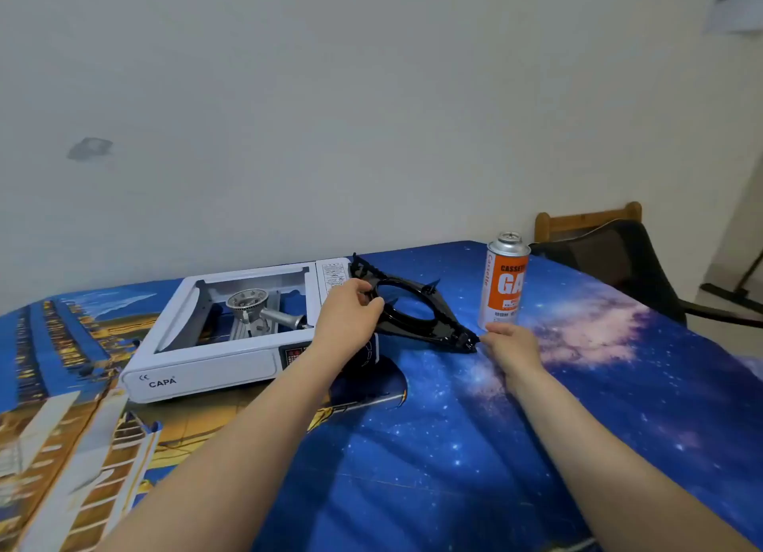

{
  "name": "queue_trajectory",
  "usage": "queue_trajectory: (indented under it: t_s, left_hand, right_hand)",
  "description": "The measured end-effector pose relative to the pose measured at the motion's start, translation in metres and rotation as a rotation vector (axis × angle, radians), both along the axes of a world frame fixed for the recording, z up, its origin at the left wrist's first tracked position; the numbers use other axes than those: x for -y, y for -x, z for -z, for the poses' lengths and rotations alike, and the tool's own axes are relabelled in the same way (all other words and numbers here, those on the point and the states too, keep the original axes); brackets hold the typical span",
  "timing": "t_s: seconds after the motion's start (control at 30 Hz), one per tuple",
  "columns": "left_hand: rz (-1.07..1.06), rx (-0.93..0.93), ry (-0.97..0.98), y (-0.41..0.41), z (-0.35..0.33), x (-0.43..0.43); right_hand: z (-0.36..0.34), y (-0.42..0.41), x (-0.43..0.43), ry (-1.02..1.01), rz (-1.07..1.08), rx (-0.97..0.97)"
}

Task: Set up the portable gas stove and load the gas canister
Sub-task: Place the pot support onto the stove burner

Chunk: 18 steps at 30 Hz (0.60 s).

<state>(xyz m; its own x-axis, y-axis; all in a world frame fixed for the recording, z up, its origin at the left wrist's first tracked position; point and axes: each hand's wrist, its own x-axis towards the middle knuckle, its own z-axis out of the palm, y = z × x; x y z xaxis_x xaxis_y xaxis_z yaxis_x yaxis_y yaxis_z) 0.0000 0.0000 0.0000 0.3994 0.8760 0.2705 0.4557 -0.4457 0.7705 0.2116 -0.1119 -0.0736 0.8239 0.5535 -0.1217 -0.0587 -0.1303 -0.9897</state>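
A white portable gas stove (pixel 198 370) marked CAPA sits on the blue printed tablecloth (pixel 433 448), its burner (pixel 249 301) exposed with no grate over it. The black pan support (pixel 413 308) hangs tilted just right of the stove, partly over its right end. My left hand (pixel 351 316) grips the support's near left edge. My right hand (pixel 510 341) pinches its lower right corner. An orange and silver gas canister (pixel 503 281) stands upright, uncapped, just behind my right hand.
A plain wall runs behind the table. A wooden chair back (pixel 586 219) and a dark office chair (pixel 619 262) stand at the table's far right end. The floor shows at the right edge.
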Motion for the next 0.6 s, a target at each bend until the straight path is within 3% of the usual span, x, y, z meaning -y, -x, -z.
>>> queue_trajectory:
  t_s: [0.33,0.6]
  left_hand:
    - [-0.045,-0.238,-0.139,-0.013,0.007,0.001]
    - [-0.107,-0.271,-0.273,-0.018,0.014,0.002]
  right_hand:
    - [0.015,-0.001,-0.008,0.137,0.008,0.225]
    - [0.018,0.004,-0.013,0.145,0.037,0.335]
